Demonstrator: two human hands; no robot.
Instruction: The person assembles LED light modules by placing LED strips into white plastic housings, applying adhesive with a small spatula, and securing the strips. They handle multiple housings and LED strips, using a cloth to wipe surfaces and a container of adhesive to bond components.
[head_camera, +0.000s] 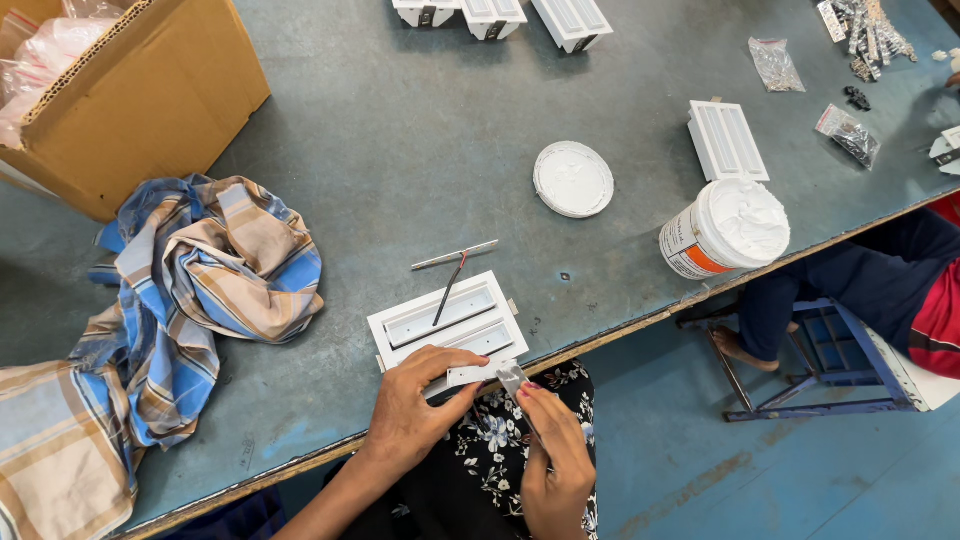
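Observation:
A white rectangular fixture housing (447, 318) with two long slots lies at the near edge of the grey-green table (400, 140). A thin dark stick (447, 291) rests across it, next to a thin metal strip (455, 255). My left hand (412, 405) holds a narrow white strip (470, 375) against the housing's near edge. My right hand (553, 450) grips a small flat metal blade (511, 376), whose tip touches that strip.
An open white tub of white paste (725, 228) stands near the table's edge, its round lid (573, 179) beside it. More white housings (726, 140) lie farther back. A checked cloth (190, 290) and a cardboard box (130, 90) are left. A seated person (880, 290) is right.

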